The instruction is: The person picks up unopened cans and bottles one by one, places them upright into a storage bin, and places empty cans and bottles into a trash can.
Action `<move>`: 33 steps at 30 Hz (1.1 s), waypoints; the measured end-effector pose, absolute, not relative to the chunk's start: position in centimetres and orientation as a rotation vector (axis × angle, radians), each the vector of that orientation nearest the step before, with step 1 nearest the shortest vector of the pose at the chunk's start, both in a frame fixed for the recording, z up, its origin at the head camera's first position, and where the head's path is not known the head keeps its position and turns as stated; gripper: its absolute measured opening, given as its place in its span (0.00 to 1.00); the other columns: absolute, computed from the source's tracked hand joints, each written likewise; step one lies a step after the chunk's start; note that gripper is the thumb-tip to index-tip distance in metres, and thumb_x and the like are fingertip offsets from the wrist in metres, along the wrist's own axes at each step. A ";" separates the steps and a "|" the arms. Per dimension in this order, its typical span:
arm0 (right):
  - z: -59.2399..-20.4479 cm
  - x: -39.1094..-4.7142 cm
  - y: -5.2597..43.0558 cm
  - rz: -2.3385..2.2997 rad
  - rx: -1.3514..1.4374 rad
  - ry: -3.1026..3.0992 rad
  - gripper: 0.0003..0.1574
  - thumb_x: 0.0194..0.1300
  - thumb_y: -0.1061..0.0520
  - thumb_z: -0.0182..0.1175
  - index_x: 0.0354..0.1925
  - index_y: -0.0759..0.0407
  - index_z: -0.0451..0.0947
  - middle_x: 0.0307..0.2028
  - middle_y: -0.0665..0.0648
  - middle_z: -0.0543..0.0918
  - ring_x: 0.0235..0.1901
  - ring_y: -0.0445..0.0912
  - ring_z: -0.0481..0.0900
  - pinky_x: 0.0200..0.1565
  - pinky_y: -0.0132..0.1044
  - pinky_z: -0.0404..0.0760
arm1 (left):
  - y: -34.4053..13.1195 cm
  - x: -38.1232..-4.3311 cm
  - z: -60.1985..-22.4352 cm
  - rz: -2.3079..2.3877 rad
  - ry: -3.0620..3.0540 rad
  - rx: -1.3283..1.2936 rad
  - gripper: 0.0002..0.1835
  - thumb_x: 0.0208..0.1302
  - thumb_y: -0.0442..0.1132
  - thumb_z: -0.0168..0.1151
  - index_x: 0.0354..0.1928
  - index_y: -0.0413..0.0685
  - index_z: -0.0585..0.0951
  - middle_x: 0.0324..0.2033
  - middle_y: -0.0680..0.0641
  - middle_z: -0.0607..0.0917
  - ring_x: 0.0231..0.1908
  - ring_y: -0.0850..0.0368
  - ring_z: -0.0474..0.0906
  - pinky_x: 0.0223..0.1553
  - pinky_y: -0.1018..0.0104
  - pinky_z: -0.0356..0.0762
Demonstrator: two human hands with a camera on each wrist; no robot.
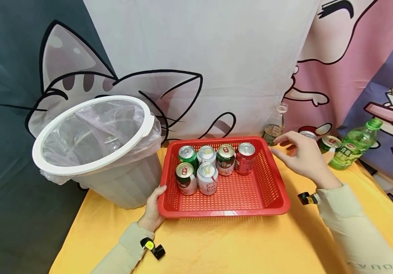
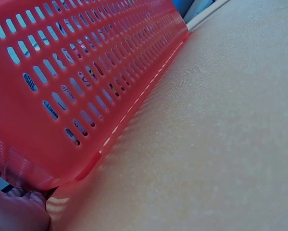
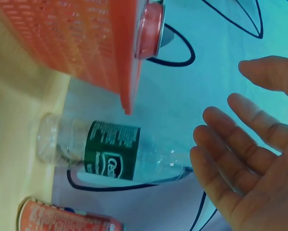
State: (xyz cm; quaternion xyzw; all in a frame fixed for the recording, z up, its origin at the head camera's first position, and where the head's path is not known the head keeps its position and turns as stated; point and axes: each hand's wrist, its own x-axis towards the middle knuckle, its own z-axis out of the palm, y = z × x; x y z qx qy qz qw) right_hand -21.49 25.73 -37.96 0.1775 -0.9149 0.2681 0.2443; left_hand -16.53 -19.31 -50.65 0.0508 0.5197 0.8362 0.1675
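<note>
A red plastic basket (image 1: 237,212) with slotted walls holds several drink cans, grouped toward its left and back. Among them are a green can (image 1: 187,155), a white can (image 1: 207,179) and a red can (image 1: 245,159). My left hand (image 1: 153,207) grips the basket's left side, thumb on the rim and fingers underneath. Past the basket's right side, my right hand (image 1: 300,156) hovers with relaxed, spread fingers and nothing in them. Closest to its fingertips stands a clear bottle (image 3: 112,149) with a dark green label, upright behind the basket's back right corner.
A grey bin (image 1: 124,186) with a white rim and clear liner stands left of the basket. To the right, partly behind my right hand, are a dark-topped can (image 1: 330,142) and a green bottle (image 1: 357,146). A printed cloth (image 1: 203,45) hangs behind the yellow-covered table (image 1: 217,247).
</note>
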 end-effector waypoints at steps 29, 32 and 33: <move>-36.3 -25.5 27.4 0.845 0.113 -2.576 0.34 0.67 0.44 0.67 0.62 0.63 0.73 0.54 0.67 0.79 0.47 0.60 0.80 0.47 0.48 0.74 | -19.4 -14.3 -48.4 2.426 1.531 0.231 0.31 0.82 0.45 0.33 0.82 0.48 0.47 0.71 0.51 0.66 0.70 0.51 0.67 0.70 0.59 0.70; -36.2 -25.7 27.4 0.897 0.070 -2.571 0.37 0.68 0.43 0.66 0.65 0.64 0.70 0.57 0.68 0.77 0.50 0.62 0.78 0.51 0.51 0.74 | -19.2 -13.4 -47.7 2.381 1.705 0.085 0.30 0.82 0.45 0.36 0.80 0.45 0.53 0.71 0.47 0.68 0.69 0.52 0.69 0.68 0.65 0.71; -36.2 -25.8 27.4 0.907 0.058 -2.568 0.39 0.68 0.43 0.66 0.65 0.65 0.69 0.58 0.69 0.76 0.52 0.62 0.77 0.52 0.53 0.74 | -19.1 -13.1 -47.5 2.370 1.768 0.022 0.29 0.82 0.45 0.38 0.79 0.44 0.56 0.69 0.47 0.70 0.69 0.55 0.70 0.67 0.68 0.71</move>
